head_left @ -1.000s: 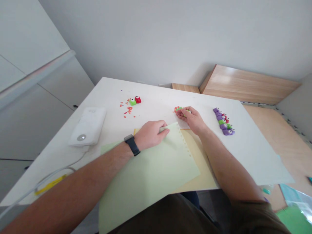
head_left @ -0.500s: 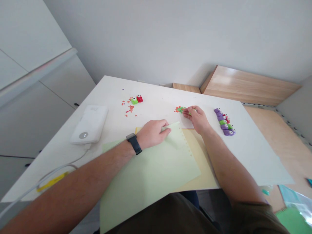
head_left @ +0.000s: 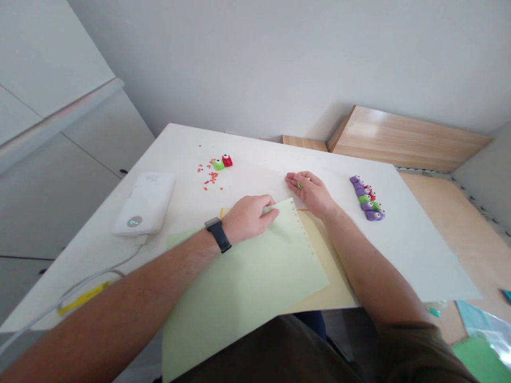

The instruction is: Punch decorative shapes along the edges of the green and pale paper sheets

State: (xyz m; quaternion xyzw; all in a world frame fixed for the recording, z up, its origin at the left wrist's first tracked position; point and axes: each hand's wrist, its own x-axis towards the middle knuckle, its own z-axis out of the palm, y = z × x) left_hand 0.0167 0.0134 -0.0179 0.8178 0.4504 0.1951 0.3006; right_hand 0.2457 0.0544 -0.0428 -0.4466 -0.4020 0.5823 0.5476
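Note:
My left hand (head_left: pixel 249 217), with a dark watch on the wrist, pinches the top edge of a pale green sheet of paper (head_left: pixel 255 282). That sheet lies partly over a yellow sheet (head_left: pixel 333 282) at the table's near edge. Farther right, my right hand (head_left: pixel 309 194) is curled low over the white table (head_left: pixel 263 165), closed around a small green piece with an eye, partly hidden by the fingers. Left of centre, a green piece (head_left: pixel 218 164) and a red piece (head_left: pixel 227 160) with eyes sit side by side, beside scattered orange-red bits (head_left: pixel 213 176).
Purple, red and green pieces with eyes (head_left: pixel 366 198) form a cluster on the table's right side. A white device (head_left: pixel 146 205) with a cable stands at the left, near a yellow object (head_left: pixel 83 298). A wooden panel (head_left: pixel 407 135) is behind the table.
My right hand has moved left over the spot where a small pile of green and orange-red bits lay; that pile no longer shows. My left hand still grips the paper.

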